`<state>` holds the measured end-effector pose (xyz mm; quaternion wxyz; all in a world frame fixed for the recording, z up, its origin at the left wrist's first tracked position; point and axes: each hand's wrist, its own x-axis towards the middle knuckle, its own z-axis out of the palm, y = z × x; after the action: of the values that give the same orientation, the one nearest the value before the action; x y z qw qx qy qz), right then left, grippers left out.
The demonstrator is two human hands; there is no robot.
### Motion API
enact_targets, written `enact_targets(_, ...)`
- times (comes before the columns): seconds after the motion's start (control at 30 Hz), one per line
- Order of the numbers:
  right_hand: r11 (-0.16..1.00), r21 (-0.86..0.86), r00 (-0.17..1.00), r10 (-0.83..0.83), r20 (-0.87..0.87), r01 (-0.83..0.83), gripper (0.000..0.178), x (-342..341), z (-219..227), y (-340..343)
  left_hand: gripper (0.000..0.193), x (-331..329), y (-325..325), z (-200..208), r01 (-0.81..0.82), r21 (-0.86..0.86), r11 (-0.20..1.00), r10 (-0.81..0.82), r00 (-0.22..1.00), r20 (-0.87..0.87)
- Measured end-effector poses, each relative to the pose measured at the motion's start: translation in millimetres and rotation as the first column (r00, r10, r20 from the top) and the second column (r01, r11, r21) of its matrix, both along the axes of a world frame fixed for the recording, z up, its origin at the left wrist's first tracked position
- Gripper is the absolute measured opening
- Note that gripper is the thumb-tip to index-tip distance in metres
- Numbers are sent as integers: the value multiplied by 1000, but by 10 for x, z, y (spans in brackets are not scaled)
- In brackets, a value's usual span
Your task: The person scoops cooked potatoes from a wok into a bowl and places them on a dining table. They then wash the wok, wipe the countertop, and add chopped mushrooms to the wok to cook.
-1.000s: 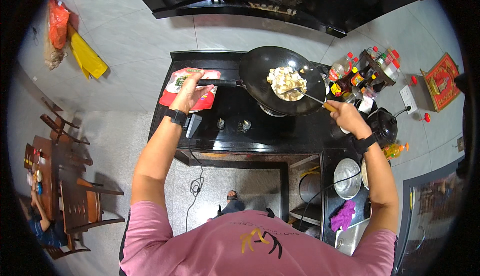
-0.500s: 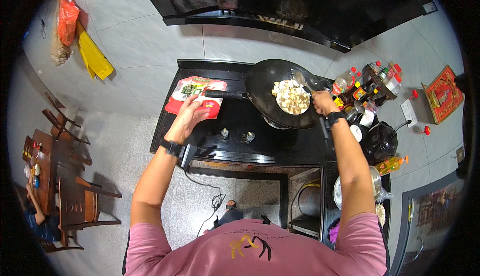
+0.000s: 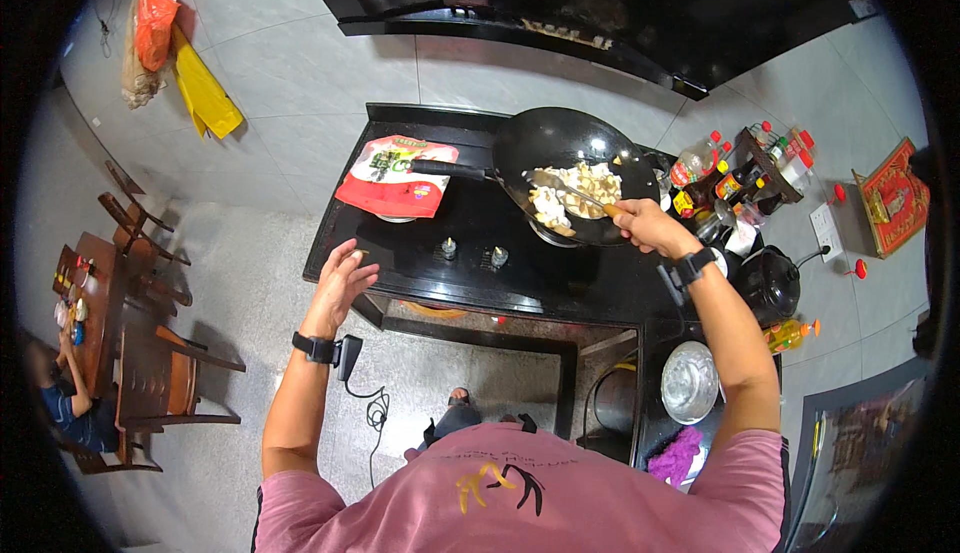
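Left hand point(image 3: 342, 275) came off the wok handle point(image 3: 445, 168) since prev frame; now at front-left edge of the desk point(image 3: 420, 253), well apart from the wok point(image 3: 570, 168), fingers spread wide, palm open, holding nothing. Right hand point(image 3: 645, 228) moved from over the wok's right rim down to just outside its front-right rim, closed around the wooden handle of a spatula point(image 3: 565, 191).

Landmark = wok. It sits on the black stove desk, right of centre, handle sticking out left. Spatula blade lies inside the wok, on the pale food pieces point(image 3: 575, 193) piled in its front half. Red-white food bag point(image 3: 395, 178) lies left of the wok, just beyond handle tip, partly over the left burner. Two stove knobs point(image 3: 472, 253) in front of the wok, on the desk's front strip. Sauce bottles w/ red caps point(image 3: 735, 168) cluster right of the wok. Black kettle point(image 3: 770, 283) front-right of the wok, past the right wrist. Metal lid point(image 3: 690, 383) lower down, front-right of the wok, on a shelf beside the stove.
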<state>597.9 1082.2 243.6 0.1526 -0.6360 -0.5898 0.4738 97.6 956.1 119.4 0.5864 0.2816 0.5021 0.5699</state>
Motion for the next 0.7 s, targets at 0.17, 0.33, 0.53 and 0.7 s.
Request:
enact_targets(0.17,956,238,955,101,279,-171,43,364,600,-412,50,66,-383,-213,-77,-59,995,81,995,59)
enact_targets(0.33,813,441,811,65,581,-381,39,680,747,-545,45,260,-740,-477,-138,-134,981,152,983,105)
enact_targets(0.53,758,526,774,-45,632,-386,36,757,108,-356,43,481,-1125,-674,-189,-241,952,224,966,127)
enact_targets(0.7,784,512,773,-65,631,-352,41,666,-219,-481,45,505,-1330,-811,-220,-264,939,253,963,98)
